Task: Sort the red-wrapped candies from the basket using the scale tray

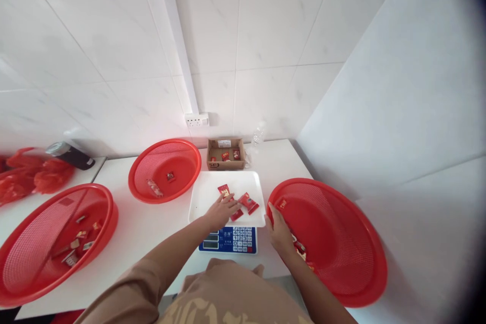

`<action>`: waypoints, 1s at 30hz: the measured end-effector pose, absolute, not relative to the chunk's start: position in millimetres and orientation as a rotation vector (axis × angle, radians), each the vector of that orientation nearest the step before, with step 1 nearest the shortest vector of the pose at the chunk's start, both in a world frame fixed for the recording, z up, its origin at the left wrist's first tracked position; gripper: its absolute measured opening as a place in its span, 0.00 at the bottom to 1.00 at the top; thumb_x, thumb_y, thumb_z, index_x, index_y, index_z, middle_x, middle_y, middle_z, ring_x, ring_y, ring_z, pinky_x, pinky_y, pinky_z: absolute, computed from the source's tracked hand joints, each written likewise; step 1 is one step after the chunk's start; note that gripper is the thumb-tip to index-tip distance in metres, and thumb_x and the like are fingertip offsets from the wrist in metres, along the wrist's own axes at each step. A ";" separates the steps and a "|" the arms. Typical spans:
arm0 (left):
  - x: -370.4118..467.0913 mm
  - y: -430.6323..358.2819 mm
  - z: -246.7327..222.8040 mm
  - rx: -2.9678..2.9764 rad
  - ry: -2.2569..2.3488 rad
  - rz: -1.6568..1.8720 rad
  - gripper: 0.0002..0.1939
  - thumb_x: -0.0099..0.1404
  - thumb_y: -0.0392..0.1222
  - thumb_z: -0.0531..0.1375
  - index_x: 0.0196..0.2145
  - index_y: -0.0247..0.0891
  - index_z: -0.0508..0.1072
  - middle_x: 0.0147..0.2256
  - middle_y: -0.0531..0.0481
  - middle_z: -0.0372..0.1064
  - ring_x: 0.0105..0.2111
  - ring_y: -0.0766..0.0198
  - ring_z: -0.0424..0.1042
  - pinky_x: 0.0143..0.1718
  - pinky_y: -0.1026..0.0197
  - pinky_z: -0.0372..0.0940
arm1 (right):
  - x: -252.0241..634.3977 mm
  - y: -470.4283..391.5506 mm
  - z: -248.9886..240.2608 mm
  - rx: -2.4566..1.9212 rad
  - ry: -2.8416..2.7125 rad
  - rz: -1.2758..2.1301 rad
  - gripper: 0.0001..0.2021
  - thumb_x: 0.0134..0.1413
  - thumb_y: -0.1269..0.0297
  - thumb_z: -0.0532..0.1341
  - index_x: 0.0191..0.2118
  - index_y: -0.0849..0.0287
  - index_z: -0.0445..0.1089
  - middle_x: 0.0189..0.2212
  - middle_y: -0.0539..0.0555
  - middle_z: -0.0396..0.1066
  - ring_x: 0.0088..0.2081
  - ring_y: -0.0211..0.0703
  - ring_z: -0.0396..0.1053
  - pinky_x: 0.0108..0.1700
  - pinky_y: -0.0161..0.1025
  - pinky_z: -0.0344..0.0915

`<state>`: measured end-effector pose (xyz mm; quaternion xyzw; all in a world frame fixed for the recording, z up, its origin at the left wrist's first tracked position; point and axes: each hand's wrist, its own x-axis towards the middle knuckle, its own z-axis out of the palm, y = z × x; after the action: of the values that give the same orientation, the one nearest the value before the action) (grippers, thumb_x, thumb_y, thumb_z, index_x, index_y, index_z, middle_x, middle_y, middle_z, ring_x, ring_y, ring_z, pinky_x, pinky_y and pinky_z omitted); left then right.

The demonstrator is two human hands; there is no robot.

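My left hand (222, 211) rests with fingers stretched over small red wrapped candies (248, 203) on the white scale tray (201, 187). One red candy (224, 190) lies just beyond the fingertips, and another is partly covered by the hand. Under the tray's front edge shows the blue keypad panel of the scale (228, 240). To the right, my right hand (280, 233) is closed around the near-left rim of a large red plastic basket (364, 233), close to the tray's corner. Several small wrapped candies (299, 248) lie inside that basket, partly hidden by my right arm.
Two more red baskets (166, 200) (108, 228) on the left hold several wrapped pieces. Behind the tray stand a small cardboard box (226, 165) with candies and a clear plastic bottle (259, 133). Far left are a black tumbler (74, 156) and red bags (49, 177). Walls bound the back and right.
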<state>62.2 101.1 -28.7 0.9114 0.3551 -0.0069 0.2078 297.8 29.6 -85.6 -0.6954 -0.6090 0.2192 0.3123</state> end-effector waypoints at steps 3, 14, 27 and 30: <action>66.9 101.3 -26.1 2.443 1.056 0.059 0.21 0.60 0.29 0.52 0.49 0.43 0.71 0.50 0.46 0.70 0.59 0.57 0.57 0.62 0.52 0.45 | 297.1 28.9 -82.4 -1.861 -1.598 0.617 0.27 0.60 0.55 0.46 0.60 0.65 0.57 0.58 0.63 0.61 0.59 0.51 0.58 0.58 0.49 0.58; -10.3 151.7 5.2 1.991 2.141 0.428 0.27 0.69 0.44 0.44 0.63 0.32 0.49 0.61 0.33 0.52 0.61 0.47 0.51 0.59 0.45 0.49 | 294.9 29.3 -86.1 -1.881 -1.632 0.596 0.28 0.60 0.56 0.45 0.60 0.67 0.57 0.58 0.64 0.60 0.59 0.50 0.58 0.59 0.49 0.56; 64.9 123.2 -34.4 2.093 1.394 0.158 0.16 0.60 0.28 0.54 0.44 0.37 0.73 0.54 0.44 0.64 0.58 0.54 0.56 0.59 0.51 0.52 | 276.3 43.9 -67.6 -1.893 -2.170 0.056 0.22 0.59 0.64 0.48 0.58 0.52 0.62 0.59 0.57 0.58 0.62 0.56 0.50 0.61 0.55 0.48; 52.6 119.8 -25.4 1.908 1.419 0.332 0.15 0.60 0.28 0.52 0.40 0.37 0.73 0.50 0.43 0.67 0.54 0.55 0.61 0.58 0.51 0.53 | 261.7 56.5 -62.3 -1.896 -2.246 0.147 0.22 0.56 0.68 0.51 0.57 0.53 0.64 0.58 0.59 0.60 0.59 0.56 0.55 0.59 0.52 0.52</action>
<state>52.6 119.8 -25.4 0.7408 0.5509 0.1289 0.3621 261.7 56.5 -62.3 -0.6412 -0.7593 0.0497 0.0991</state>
